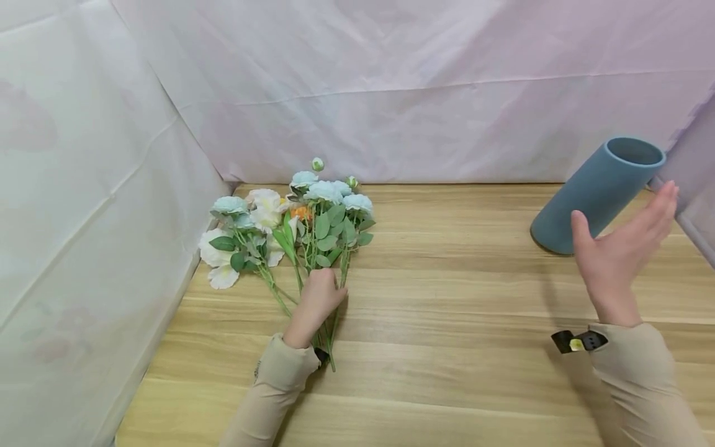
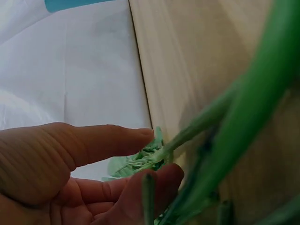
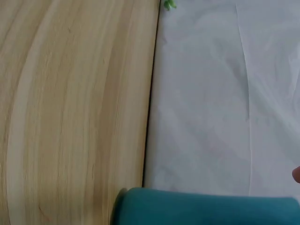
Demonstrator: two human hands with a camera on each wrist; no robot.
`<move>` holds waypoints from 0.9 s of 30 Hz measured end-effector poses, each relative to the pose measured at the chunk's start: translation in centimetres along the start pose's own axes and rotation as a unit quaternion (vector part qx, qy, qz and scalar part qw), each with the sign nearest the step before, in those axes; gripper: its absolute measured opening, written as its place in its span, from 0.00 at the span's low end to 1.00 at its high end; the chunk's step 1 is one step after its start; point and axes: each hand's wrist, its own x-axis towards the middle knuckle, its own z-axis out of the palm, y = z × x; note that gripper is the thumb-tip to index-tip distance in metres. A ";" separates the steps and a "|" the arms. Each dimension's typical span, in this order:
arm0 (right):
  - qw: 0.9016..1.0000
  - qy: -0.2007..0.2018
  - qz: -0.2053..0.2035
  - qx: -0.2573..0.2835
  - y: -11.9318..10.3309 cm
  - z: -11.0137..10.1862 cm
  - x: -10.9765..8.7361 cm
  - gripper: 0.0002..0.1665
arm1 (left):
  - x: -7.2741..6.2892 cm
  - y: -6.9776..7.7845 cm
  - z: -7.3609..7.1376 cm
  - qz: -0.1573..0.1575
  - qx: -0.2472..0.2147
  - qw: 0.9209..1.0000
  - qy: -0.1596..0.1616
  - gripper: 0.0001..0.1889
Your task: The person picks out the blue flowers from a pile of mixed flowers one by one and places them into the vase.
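Note:
My left hand (image 1: 319, 301) is over the stems of a bunch of artificial flowers (image 1: 329, 195) lying on the wooden table. In the left wrist view, its thumb and fingertips stand apart, with a green stem (image 2: 199, 124) right at the gap between them. Pale blue blooms, white petals and green leaves spread out beyond that hand. On the right, my right hand (image 1: 622, 254) is raised beside a blue cylindrical vase (image 1: 598, 192), thumb and fingers spread and holding nothing. The vase stands toward the back; its side (image 3: 201, 208) fills the bottom of the right wrist view.
The wooden table (image 1: 447, 310) runs back to a pale cloth wall (image 1: 419, 124). Another cloth wall (image 1: 84, 217) borders the left side, close to the white flowers (image 1: 220, 261). More cloth hangs at the far right, behind the vase.

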 end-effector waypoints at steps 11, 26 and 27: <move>0.988 -0.085 0.125 0.026 0.8 -0.5 1.2 0.56 | 0.9 -1.3 0.9 0.044 -0.019 0.999 0.004 0.27; 0.965 -0.108 0.210 0.112 2.6 1.5 2.4 0.57 | 1.0 -1.9 1.2 0.039 -0.074 0.997 -0.003 0.11; 0.965 -0.106 0.212 0.113 2.7 1.6 2.5 0.57 | 1.0 -1.9 1.2 0.034 -0.084 0.996 -0.006 0.10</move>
